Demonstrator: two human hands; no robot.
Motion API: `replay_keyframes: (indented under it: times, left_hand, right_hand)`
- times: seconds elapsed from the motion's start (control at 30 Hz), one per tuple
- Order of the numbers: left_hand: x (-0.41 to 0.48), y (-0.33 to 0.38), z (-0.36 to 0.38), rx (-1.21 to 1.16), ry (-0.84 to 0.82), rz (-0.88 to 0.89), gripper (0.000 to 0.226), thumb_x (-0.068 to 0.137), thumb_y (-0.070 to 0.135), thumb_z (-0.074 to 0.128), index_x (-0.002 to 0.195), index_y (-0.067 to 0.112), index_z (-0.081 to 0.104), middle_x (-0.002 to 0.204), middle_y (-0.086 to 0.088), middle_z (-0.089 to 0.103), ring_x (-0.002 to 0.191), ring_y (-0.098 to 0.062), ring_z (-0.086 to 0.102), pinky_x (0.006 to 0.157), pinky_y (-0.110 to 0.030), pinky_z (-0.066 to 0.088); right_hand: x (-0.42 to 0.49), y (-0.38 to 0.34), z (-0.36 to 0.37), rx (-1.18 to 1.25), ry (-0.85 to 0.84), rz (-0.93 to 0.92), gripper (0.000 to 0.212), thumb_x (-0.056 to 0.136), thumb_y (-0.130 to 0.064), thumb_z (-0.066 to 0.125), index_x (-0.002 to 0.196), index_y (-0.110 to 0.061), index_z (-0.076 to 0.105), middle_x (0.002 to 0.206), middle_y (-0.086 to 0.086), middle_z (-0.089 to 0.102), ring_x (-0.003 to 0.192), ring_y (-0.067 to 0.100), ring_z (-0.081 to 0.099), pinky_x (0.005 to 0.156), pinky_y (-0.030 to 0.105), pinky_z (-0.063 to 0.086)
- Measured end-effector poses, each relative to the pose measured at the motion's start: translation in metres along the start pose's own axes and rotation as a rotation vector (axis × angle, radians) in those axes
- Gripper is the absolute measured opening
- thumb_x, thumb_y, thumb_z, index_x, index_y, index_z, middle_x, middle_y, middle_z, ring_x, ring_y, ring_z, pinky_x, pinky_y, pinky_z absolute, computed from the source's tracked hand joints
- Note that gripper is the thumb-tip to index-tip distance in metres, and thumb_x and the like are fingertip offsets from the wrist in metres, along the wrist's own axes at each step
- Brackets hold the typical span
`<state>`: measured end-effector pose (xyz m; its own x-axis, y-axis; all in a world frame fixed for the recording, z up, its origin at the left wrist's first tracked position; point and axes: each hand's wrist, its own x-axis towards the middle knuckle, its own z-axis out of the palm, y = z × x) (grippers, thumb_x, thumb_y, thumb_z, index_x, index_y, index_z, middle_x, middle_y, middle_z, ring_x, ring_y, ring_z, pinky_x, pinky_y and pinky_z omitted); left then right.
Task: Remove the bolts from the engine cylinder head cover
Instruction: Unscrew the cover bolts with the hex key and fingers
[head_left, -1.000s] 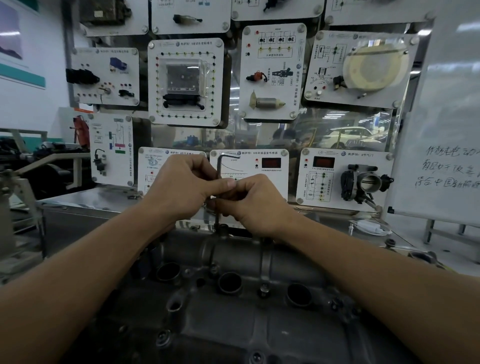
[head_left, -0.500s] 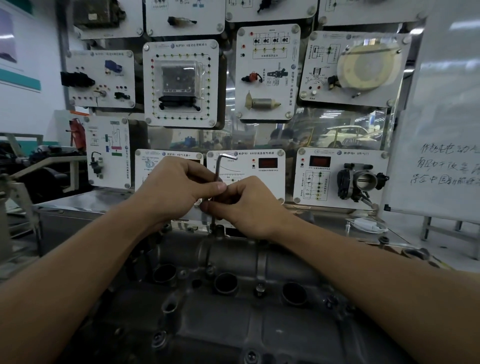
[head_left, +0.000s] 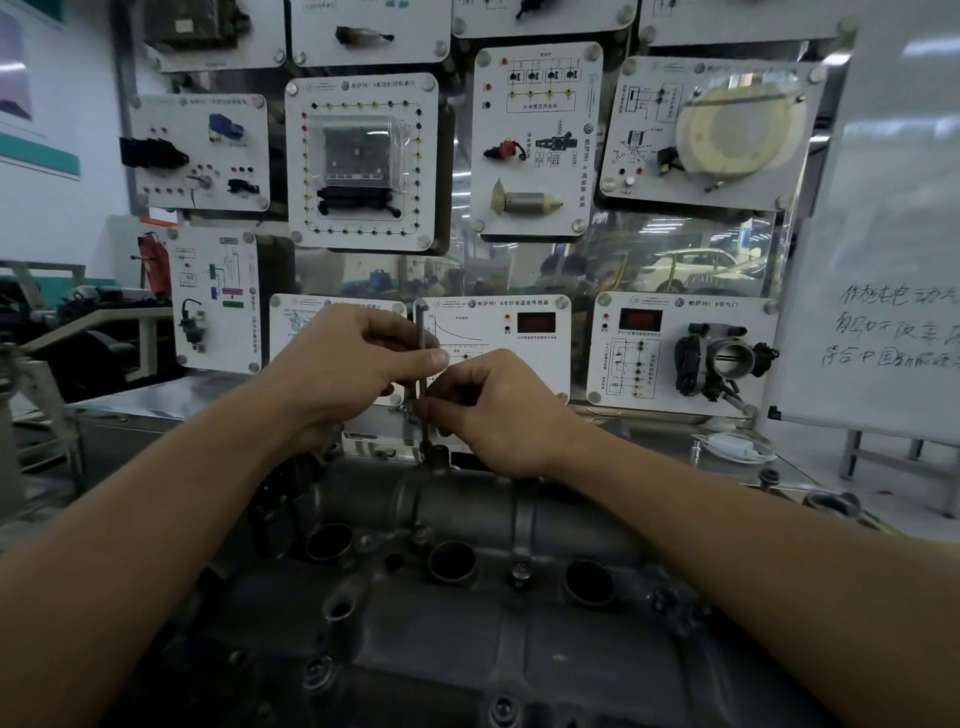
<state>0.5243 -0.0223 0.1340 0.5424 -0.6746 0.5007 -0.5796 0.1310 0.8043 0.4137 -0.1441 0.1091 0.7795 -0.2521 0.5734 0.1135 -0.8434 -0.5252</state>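
Note:
The grey metal cylinder head cover (head_left: 467, 613) fills the lower middle of the view, with three round plug wells along it. An L-shaped hex key (head_left: 422, 332) stands upright, its lower tip in a bolt (head_left: 427, 451) at the cover's far edge. My left hand (head_left: 343, 369) pinches the key's shaft from the left, thumb across it. My right hand (head_left: 493, 410) pinches the shaft lower down from the right. Other bolts sit in the cover, one (head_left: 519, 571) between two wells and two (head_left: 318, 667) (head_left: 503, 707) near the front.
A board of white training panels (head_left: 363, 161) with sensors rises right behind the cover. A throttle body panel (head_left: 680, 353) hangs at right. A whiteboard (head_left: 893, 260) with handwriting stands far right. A small white dish (head_left: 735, 448) rests on the steel bench (head_left: 156, 400).
The key's short arm, which pointed right at the top, has swung round and now shows end-on. Both hands stay on the shaft in nearly the same place.

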Motion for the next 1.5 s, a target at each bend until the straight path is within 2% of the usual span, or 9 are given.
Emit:
replay_keyframes:
  times: [0.17,0.37,0.5,0.67,0.77,0.87,1.07,1.3,1.5]
  left_hand:
    - [-0.003,0.004,-0.007,0.003,-0.121,-0.045,0.017,0.088,0.006,0.067,0.093,0.019,0.077,0.089,-0.001,0.078,0.099,-0.022,0.070,0.088,-0.036,0.051]
    - [-0.004,0.003,-0.017,-0.074,-0.156,-0.068,0.018,0.089,0.002,0.062,0.097,0.011,0.075,0.094,-0.006,0.078,0.097,-0.019,0.073,0.103,-0.048,0.048]
    - [-0.004,0.003,-0.013,-0.050,-0.097,-0.007,0.010,0.077,0.012,0.074,0.086,0.014,0.078,0.086,-0.007,0.078,0.088,-0.022,0.074,0.093,-0.045,0.055]
    - [-0.002,0.001,-0.013,-0.010,-0.007,0.060,0.027,0.055,0.029,0.083,0.072,0.009,0.077,0.072,-0.013,0.075,0.060,-0.015,0.069,0.056,-0.020,0.055]
    - [-0.002,0.000,-0.008,0.041,0.052,0.078,0.038,0.050,0.035,0.086,0.070,0.007,0.070,0.069,-0.015,0.072,0.058,-0.016,0.062,0.060,-0.029,0.054]
    - [-0.002,0.001,-0.007,0.052,0.021,0.053,0.039,0.052,0.036,0.084,0.080,0.011,0.071,0.072,-0.007,0.074,0.060,-0.010,0.064,0.058,-0.023,0.051]
    - [-0.003,0.001,-0.016,0.121,-0.154,0.030,0.017,0.085,0.016,0.072,0.099,0.026,0.076,0.089,0.007,0.078,0.078,-0.002,0.071,0.070,-0.028,0.048]
    - [-0.004,0.001,-0.009,0.109,-0.045,0.068,0.002,0.077,0.020,0.079,0.079,0.021,0.078,0.075,0.002,0.077,0.062,0.001,0.068,0.051,-0.017,0.049]
    - [-0.002,-0.002,-0.001,0.081,0.051,0.112,0.023,0.070,0.018,0.085,0.061,0.014,0.064,0.058,-0.002,0.070,0.047,-0.001,0.060,0.042,-0.010,0.041]
  right_hand:
    - [0.000,0.000,-0.001,-0.059,-0.051,-0.004,0.024,0.095,-0.015,0.064,0.074,-0.004,0.069,0.060,-0.001,0.057,0.049,0.002,0.045,0.055,0.018,0.037]
    - [0.000,-0.002,-0.002,-0.080,-0.054,-0.005,0.026,0.095,-0.015,0.062,0.072,-0.006,0.068,0.058,-0.002,0.056,0.047,0.000,0.045,0.052,0.015,0.036]
    - [0.000,0.000,0.001,-0.039,0.001,-0.002,0.024,0.092,-0.018,0.068,0.071,-0.007,0.072,0.055,-0.001,0.058,0.046,0.001,0.043,0.054,0.017,0.036]
    - [0.001,0.003,0.005,-0.029,0.101,-0.011,0.021,0.084,-0.027,0.078,0.071,-0.010,0.077,0.044,-0.015,0.053,0.041,0.000,0.046,0.049,0.010,0.031]
    - [0.001,0.003,0.005,0.016,0.103,-0.011,0.018,0.082,-0.021,0.080,0.073,-0.007,0.077,0.048,-0.014,0.055,0.041,-0.001,0.046,0.051,0.012,0.033]
    - [0.000,0.002,0.005,0.019,0.065,-0.025,0.020,0.086,-0.016,0.075,0.068,-0.009,0.071,0.049,-0.011,0.054,0.042,0.000,0.045,0.052,0.015,0.036]
    - [0.001,0.000,0.002,-0.058,-0.032,-0.027,0.027,0.096,-0.013,0.061,0.070,-0.007,0.066,0.056,-0.003,0.055,0.047,0.002,0.046,0.053,0.016,0.035]
    - [0.000,0.001,0.004,-0.003,0.007,-0.011,0.031,0.092,-0.020,0.068,0.065,-0.006,0.066,0.049,-0.002,0.049,0.042,0.004,0.039,0.048,0.016,0.031]
    - [-0.001,0.000,0.007,0.070,0.121,-0.051,0.021,0.083,-0.020,0.079,0.072,-0.002,0.075,0.056,0.014,0.061,0.052,0.010,0.044,0.055,0.028,0.038]
